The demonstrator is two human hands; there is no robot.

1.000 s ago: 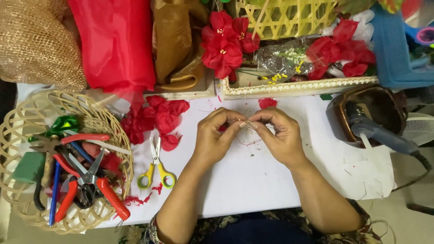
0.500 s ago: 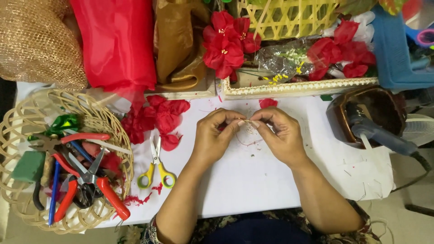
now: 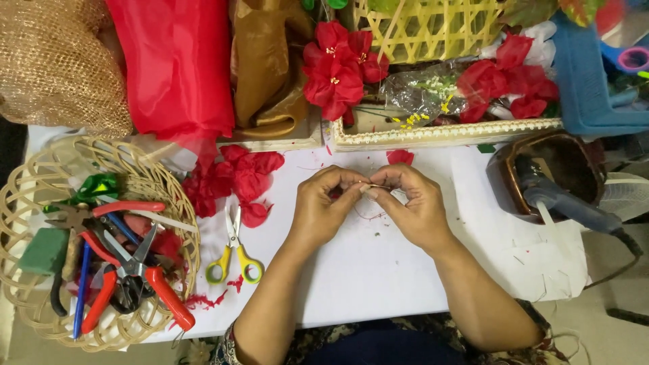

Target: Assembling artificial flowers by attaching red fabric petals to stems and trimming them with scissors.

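Wire, thin pale strand [image 3: 371, 185], lies left-right between our left hand [image 3: 324, 206] and right hand [image 3: 412, 206]; both grips pinched on it, equally near.

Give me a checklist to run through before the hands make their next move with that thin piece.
1. Both hands on the piece: left hand and right hand meet fingertip to fingertip over the white table. Ok.
2. Grip on the thin wire-like piece: pinched between the fingertips. Ok.
3. What the piece is: too small to tell. Cannot tell.
4. Scissors within reach: yellow-handled scissors lie shut beside the left forearm. Ok.
5. Petals at hand: loose red petals lie left of the hands. Ok.
6. Pliers: red-handled pliers lie in the woven basket. Ok.
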